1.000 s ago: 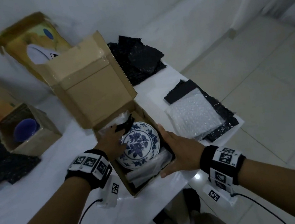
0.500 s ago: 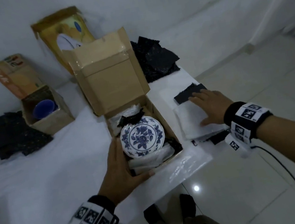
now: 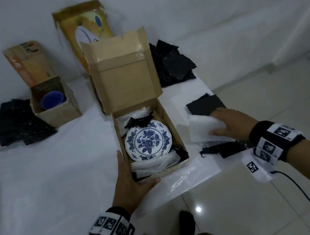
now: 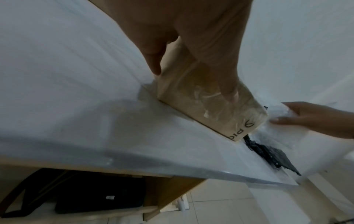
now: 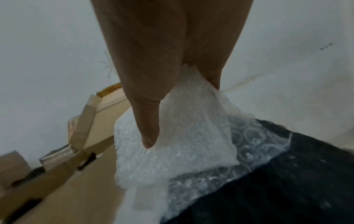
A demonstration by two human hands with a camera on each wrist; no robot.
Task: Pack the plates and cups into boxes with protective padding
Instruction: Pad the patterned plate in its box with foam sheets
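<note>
A blue-and-white floral plate point(image 3: 148, 141) lies in an open cardboard box point(image 3: 172, 122), with bubble wrap and black padding around it. The box lid stands upright. My left hand point(image 3: 129, 175) braces the box's near-left corner, with straight fingers along the left wall and the thumb on the front wall point(image 4: 201, 109). To the right of the box, my right hand point(image 3: 220, 122) pinches a sheet of bubble wrap point(image 3: 201, 130). The thumb lies on top of the sheet point(image 5: 182, 151), the fingers are under it, and its edge is raised off a black foam sheet point(image 3: 205, 104).
A smaller open box point(image 3: 57, 115) holding a blue cup point(image 3: 52, 98) stands at the back left. Black foam piles lie at the far left point(image 3: 19, 123) and back right point(image 3: 174, 65). A yellow box point(image 3: 85, 26) leans behind. The table's near and right edges drop to tiled floor.
My right hand left the box's right side, reached the bubble wrap and took hold of it. My left hand came out of the box to its near-left corner.
</note>
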